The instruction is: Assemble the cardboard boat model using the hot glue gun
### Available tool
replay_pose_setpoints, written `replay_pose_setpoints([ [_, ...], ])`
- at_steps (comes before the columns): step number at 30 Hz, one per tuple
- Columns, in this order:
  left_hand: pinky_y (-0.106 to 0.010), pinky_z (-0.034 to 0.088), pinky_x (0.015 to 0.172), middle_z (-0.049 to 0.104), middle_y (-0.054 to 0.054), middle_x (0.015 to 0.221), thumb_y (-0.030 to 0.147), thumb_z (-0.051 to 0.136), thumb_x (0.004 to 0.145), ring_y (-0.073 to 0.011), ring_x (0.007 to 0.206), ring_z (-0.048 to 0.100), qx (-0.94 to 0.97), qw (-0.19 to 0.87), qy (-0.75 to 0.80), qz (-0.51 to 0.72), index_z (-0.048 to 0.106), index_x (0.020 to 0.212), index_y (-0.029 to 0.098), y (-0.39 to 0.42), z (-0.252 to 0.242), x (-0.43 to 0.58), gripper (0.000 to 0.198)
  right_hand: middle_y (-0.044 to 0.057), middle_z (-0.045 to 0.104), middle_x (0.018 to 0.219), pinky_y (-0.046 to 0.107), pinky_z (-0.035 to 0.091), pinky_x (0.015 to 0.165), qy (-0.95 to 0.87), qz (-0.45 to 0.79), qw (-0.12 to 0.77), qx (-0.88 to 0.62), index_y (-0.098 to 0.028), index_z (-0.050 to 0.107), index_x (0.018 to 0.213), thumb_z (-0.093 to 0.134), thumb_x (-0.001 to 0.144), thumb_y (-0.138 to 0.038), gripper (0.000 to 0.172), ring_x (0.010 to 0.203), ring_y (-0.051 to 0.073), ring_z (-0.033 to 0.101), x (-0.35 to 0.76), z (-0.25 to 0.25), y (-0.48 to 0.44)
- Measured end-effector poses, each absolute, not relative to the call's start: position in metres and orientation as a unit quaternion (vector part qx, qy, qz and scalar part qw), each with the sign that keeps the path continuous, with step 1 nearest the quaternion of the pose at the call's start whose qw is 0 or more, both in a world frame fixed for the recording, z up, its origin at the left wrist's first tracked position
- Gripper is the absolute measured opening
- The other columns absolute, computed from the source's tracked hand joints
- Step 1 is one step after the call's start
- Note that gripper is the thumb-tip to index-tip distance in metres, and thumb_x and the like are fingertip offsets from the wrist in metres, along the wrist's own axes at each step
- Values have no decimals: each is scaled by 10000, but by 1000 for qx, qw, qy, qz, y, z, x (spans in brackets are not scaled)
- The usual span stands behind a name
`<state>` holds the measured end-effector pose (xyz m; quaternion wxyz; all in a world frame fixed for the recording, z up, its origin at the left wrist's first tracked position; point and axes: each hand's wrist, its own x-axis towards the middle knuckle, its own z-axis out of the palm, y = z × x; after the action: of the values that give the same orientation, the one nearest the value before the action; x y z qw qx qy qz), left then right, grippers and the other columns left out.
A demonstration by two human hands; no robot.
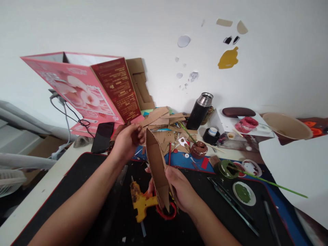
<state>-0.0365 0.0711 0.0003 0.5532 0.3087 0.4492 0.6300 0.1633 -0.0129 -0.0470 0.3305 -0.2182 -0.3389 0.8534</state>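
My right hand [181, 188] grips a narrow, open-topped cardboard box [159, 171], thumb on its right wall and fingers showing past its left side. The box is tilted, its hollow inside facing me. Just left of its upper end is my left hand [128, 140], fingers curled in; whatever they hold, if anything, is hidden. The left hand stands apart from the box, in front of the cardboard scraps [159, 118]. Below the box on the black mat lies a yellow glue gun [138, 201] with a glue stick in its rear. Red-handled scissors [167, 215] show partly from under the box.
A pink carton [84, 92] and a phone [102, 136] stand at the left. Behind are a black thermos [200, 111] and a brown paint jar [199, 149]. On the right sit a green paint jar [227, 169] with a brush, a paint lid [244, 193] and dark pens [233, 205].
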Motion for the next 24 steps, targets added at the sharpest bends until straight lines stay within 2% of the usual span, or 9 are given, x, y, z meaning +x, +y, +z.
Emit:
replay_pose_setpoints([
  [3, -228, 232, 424, 394, 55, 497, 260, 773, 789, -85, 444, 309, 376, 520, 481, 597, 508, 548, 199, 70, 13, -61, 364, 97, 790, 776, 220, 504, 417, -318, 854, 345, -226, -112, 760, 1224, 713, 896, -761, 728, 459, 139, 619, 168, -45, -10],
  [5, -254, 248, 452, 420, 40, 505, 361, 703, 897, -104, 455, 325, 547, 429, 582, 421, 505, 557, 209, 65, 23, -75, 422, 99, 791, 784, 230, 506, 408, -310, 853, 349, -232, -110, 755, 1227, 709, 895, -764, 735, 464, 148, 625, 171, -44, -8],
  [8, -270, 328, 523, 551, 12, 558, 413, 615, 946, -145, 521, 469, 710, 337, 582, 211, 625, 629, 210, 58, 29, -86, 377, 95, 792, 791, 232, 516, 412, -300, 851, 356, -242, -112, 753, 1239, 722, 880, -771, 751, 481, 153, 638, 174, -43, -6],
  [10, -273, 397, 614, 705, -16, 689, 322, 568, 944, -179, 638, 606, 776, 327, 532, 90, 758, 787, 213, 55, 27, -87, 269, 93, 794, 794, 234, 529, 419, -294, 851, 358, -250, -112, 753, 1248, 736, 866, -774, 764, 482, 152, 643, 176, -42, -4],
  [12, -281, 425, 688, 793, -41, 821, 217, 549, 905, -203, 742, 683, 798, 320, 510, 19, 815, 922, 217, 55, 23, -84, 267, 93, 792, 789, 237, 531, 412, -295, 850, 356, -251, -109, 752, 1250, 737, 859, -781, 778, 469, 153, 643, 176, -41, -4],
  [16, -279, 406, 704, 817, -42, 878, 230, 620, 881, -204, 785, 702, 799, 310, 515, -18, 826, 946, 226, 56, 20, -75, 216, 89, 788, 795, 235, 516, 388, -308, 844, 358, -255, -114, 744, 1247, 721, 877, -773, 757, 449, 151, 636, 175, -39, -4],
  [18, -273, 373, 657, 777, -27, 800, 313, 631, 914, -185, 720, 663, 800, 296, 522, -16, 805, 893, 217, 56, 20, -71, 199, 94, 791, 809, 236, 512, 377, -307, 844, 356, -258, -113, 738, 1252, 720, 884, -765, 749, 442, 152, 634, 175, -39, -4],
  [22, -274, 294, 559, 587, 5, 590, 430, 533, 997, -151, 554, 515, 800, 259, 537, 57, 678, 674, 194, 55, 19, -68, 425, 108, 795, 816, 235, 503, 372, -306, 847, 355, -251, -97, 731, 1256, 706, 897, -763, 757, 442, 154, 635, 173, -42, -5],
  [24, -258, 326, 548, 606, 8, 583, 395, 602, 956, -155, 541, 538, 794, 306, 515, 104, 694, 660, 209, 54, 18, -68, 361, 111, 797, 817, 232, 501, 377, -304, 848, 357, -249, -94, 727, 1264, 709, 900, -755, 755, 450, 153, 637, 172, -44, -5],
])
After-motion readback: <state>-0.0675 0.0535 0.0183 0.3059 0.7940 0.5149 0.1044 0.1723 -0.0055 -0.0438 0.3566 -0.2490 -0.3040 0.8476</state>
